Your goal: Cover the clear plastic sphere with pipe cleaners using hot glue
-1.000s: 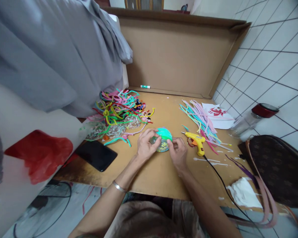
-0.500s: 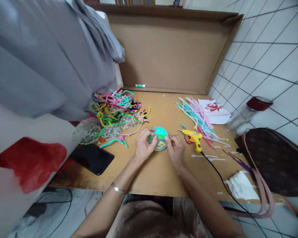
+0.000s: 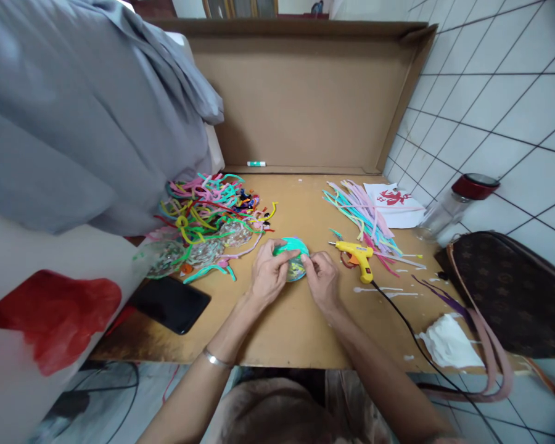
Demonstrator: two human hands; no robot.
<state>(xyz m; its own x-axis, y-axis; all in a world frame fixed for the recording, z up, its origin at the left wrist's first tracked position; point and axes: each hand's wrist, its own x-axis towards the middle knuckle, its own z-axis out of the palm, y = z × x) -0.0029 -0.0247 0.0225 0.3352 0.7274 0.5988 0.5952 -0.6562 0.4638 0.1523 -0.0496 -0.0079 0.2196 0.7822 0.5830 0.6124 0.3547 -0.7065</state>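
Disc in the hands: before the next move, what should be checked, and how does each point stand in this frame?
1. Left hand on the disc: ok, fingers at its left side.
2. Right hand on the disc: ok, fingertips at its right edge.
3. Glue gun apart from both hands: ok, it lies to the right of the right hand.
4. Glue gun hot: cannot tell.
5. Cord off the right forearm: ok, a gap shows.
6. Table free of marks: not ok, white streaks near the glue gun.
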